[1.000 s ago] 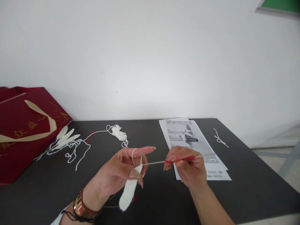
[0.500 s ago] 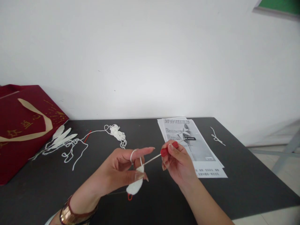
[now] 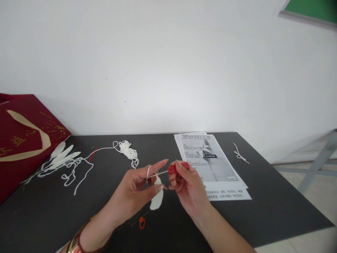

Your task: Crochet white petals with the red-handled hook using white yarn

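Between the thumb and fingers of my left hand (image 3: 139, 186) is a small white crocheted piece (image 3: 157, 200), hanging down. White yarn (image 3: 147, 172) loops round the index finger, which points out to the right. My right hand (image 3: 188, 188) grips the red handle of a crochet hook (image 3: 172, 170). The hook's thin metal shaft reaches left to the top of the piece and the yarn by my left index finger; its tip is hard to make out. Below the piece, an orange stitch marker (image 3: 142, 222) shows against the dark table (image 3: 163, 232).
A loose white yarn bundle (image 3: 128, 151) lies behind my left hand. Several white leaf-shaped pieces (image 3: 63, 156) with yarn tails lie by a dark red bag (image 3: 23, 140). A thin red stick (image 3: 93, 154) is near them. Printed sheets (image 3: 218, 165) and a yarn scrap (image 3: 239, 154) lie right.
My right hand has moved left with the crochet hook, closer to my left hand. The crocheted piece hangs more upright, and the stitch marker shows more fully. The view has shifted slightly right.
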Available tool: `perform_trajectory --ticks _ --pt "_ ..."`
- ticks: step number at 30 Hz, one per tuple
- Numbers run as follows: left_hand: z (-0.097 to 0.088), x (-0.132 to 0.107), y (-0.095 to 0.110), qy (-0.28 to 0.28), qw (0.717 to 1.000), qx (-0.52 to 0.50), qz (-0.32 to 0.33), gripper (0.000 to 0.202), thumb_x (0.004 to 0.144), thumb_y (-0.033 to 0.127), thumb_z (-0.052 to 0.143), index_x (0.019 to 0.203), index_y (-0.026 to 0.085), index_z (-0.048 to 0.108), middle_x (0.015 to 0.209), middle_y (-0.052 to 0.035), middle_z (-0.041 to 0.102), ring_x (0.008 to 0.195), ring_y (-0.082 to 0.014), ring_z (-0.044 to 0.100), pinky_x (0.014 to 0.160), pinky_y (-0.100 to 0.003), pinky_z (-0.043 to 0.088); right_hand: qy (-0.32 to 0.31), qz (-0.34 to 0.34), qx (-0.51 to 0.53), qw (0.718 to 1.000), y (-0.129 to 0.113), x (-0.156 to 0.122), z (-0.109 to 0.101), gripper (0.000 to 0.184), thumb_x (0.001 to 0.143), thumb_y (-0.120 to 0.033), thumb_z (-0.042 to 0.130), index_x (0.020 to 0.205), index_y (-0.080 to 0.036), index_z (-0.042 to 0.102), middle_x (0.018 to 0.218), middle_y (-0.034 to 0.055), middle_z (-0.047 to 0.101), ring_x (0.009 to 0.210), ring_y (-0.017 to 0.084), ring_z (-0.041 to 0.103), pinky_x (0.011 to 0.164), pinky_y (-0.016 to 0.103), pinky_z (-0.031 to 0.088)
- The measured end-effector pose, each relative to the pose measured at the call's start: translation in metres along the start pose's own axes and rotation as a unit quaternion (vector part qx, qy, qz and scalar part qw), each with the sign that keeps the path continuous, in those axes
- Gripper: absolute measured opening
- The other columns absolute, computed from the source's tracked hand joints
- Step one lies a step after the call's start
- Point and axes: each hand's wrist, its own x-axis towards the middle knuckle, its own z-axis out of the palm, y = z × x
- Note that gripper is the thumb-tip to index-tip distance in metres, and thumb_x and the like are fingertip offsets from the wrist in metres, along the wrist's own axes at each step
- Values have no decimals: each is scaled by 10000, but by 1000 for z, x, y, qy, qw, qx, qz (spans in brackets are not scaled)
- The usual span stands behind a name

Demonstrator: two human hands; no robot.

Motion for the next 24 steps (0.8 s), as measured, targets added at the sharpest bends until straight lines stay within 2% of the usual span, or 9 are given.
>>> perform_trajectory --ticks 4,9,14,17,20,24 --pt "1 1 -4 10 999 -35 -23 470 762 264 739 1222 313 655 658 49 484 608 -103 452 570 -224 361 4 -10 -1 1000 1 0 2 206 748 -318 773 779 -123 716 564 -3 688 431 68 600 441 146 553" --pt "3 1 -1 30 995 -80 -55 422 750 259 760 1164 310 693 706 31 611 687 -115 536 674 -237 416 0 -19 7 1000 0 1 0 208 760 -315 763 754 -113 713 552 -4 683 419 66 589 423 155 557" --pt "4 2 0 52 994 -92 -17 229 750 289 758 978 274 779 863 -9 664 800 -130 553 709 -219 426 0 -12 22 1000 -1 3 0 195 760 -296 764 754 -108 712 550 -5 681 413 61 581 407 147 550" --pt "5 2 -3 96 991 -96 -8 183 728 291 776 909 273 796 833 -10 668 810 -127 532 715 -201 415 -1 -4 31 1000 -1 4 0 188 764 -289 761 758 -107 712 551 -7 678 419 59 582 405 140 546" --pt "7 0 -5 121 986 -107 -34 294 691 282 807 984 284 779 783 -4 671 800 -122 526 729 -197 405 3 4 31 1000 0 4 -1 192 765 -290 759 767 -103 713 554 -8 677 421 58 581 411 143 552" --pt "9 0 -6 102 987 -110 -53 445 705 264 798 1137 318 708 722 31 619 697 -90 493 660 -188 387 9 3 28 1000 2 5 -3 199 767 -298 758 783 -105 712 568 -6 683 443 62 595 444 154 572"
